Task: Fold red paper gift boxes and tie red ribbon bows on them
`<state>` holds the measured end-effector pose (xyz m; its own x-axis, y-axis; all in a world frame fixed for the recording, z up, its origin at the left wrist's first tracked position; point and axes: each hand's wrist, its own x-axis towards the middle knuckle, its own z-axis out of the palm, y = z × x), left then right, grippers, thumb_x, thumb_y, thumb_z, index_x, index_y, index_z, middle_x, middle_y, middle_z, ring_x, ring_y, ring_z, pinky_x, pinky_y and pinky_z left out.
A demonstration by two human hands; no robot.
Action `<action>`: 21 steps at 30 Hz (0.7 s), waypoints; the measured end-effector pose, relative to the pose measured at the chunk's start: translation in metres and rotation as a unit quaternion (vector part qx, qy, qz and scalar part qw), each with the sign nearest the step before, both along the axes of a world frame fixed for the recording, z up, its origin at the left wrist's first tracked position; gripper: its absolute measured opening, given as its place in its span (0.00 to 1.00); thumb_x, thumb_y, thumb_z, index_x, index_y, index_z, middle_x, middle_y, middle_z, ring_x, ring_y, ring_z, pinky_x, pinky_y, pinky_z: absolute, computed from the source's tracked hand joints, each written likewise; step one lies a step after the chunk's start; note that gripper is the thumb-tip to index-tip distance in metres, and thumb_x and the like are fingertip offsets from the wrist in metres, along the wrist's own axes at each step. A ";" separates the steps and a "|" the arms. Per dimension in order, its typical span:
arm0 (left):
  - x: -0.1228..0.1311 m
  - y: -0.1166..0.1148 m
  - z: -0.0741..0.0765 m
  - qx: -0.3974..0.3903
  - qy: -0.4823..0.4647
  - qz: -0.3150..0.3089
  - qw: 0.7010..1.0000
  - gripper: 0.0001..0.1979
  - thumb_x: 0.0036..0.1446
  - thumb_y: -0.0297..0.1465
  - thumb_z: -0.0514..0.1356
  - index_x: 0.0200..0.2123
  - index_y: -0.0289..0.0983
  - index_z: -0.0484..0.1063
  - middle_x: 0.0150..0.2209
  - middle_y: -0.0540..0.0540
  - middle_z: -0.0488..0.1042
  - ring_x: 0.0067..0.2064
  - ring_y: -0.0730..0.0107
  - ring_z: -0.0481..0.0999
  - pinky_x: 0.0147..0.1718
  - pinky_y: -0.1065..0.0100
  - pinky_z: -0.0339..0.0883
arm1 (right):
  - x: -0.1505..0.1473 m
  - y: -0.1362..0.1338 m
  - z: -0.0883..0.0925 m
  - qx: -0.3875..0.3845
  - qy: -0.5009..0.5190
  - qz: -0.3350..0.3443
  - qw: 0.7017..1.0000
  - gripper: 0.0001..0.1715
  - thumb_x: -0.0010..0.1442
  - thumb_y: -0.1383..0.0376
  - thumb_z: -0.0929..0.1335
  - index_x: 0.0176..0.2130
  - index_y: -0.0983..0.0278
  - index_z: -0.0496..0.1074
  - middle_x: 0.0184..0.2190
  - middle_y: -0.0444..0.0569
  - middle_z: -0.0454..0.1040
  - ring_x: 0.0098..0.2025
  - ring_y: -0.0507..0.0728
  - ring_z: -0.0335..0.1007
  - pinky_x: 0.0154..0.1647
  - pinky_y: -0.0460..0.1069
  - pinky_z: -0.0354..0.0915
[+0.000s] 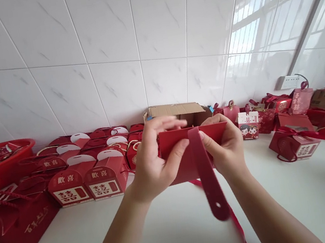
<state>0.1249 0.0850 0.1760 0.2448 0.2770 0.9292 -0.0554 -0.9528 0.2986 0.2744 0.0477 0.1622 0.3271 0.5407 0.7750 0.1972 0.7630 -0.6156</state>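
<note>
A red gift box (179, 168) is up in front of me, above the white table. From its top edge a dark red strap (210, 180) with a rounded end and a small hole hangs down toward me. My left hand (156, 160) holds the box's left side, thumb pressed on the near face and fingers raised behind the top edge. Around the right side, my right hand (227, 145) is closed, its thumb beside the strap. A red ribbon (238, 225) trails below the box. Both hands partly cover the box, and its far side is hidden.
Rows of red gift boxes (106, 177) stand at the left, near a red basin (4, 172) and a larger red box (19, 222). Behind my hands is an open cardboard carton (175, 108). More boxes, including one with a ribbon (295, 143), are at the right.
</note>
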 end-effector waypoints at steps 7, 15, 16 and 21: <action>-0.022 -0.015 0.018 0.080 -0.025 0.064 0.994 0.12 0.56 0.25 0.63 0.40 0.47 0.77 0.40 0.50 0.79 0.43 0.64 0.78 0.44 0.59 0.73 | 0.007 0.006 0.001 0.064 -0.140 -0.076 0.985 0.12 0.51 0.67 0.73 0.28 0.61 0.65 0.23 0.43 0.69 0.25 0.52 0.65 0.21 0.47 0.61; -0.058 -0.009 0.030 -0.044 0.069 0.077 0.994 0.17 0.51 0.31 0.68 0.46 0.44 0.76 0.26 0.51 0.78 0.26 0.71 0.77 0.26 0.70 0.75 | 0.021 -0.001 0.005 0.161 -0.260 -0.053 0.951 0.11 0.51 0.69 0.73 0.31 0.61 0.66 0.24 0.45 0.70 0.28 0.55 0.69 0.25 0.51 0.66; -0.062 -0.007 0.032 -0.048 0.081 0.058 0.994 0.18 0.48 0.30 0.69 0.45 0.44 0.77 0.25 0.51 0.77 0.24 0.72 0.76 0.22 0.71 0.74 | 0.022 -0.002 0.006 0.161 -0.260 -0.049 0.951 0.11 0.51 0.69 0.73 0.31 0.61 0.66 0.24 0.45 0.70 0.28 0.55 0.69 0.25 0.51 0.66; -0.076 -0.007 0.043 0.027 0.084 -0.027 0.996 0.08 0.50 0.22 0.65 0.32 0.40 0.80 0.27 0.47 0.78 0.27 0.67 0.77 0.21 0.69 0.73 | 0.025 -0.004 0.007 0.170 -0.267 -0.045 0.948 0.13 0.49 0.71 0.73 0.32 0.61 0.66 0.25 0.45 0.71 0.28 0.56 0.69 0.25 0.51 0.67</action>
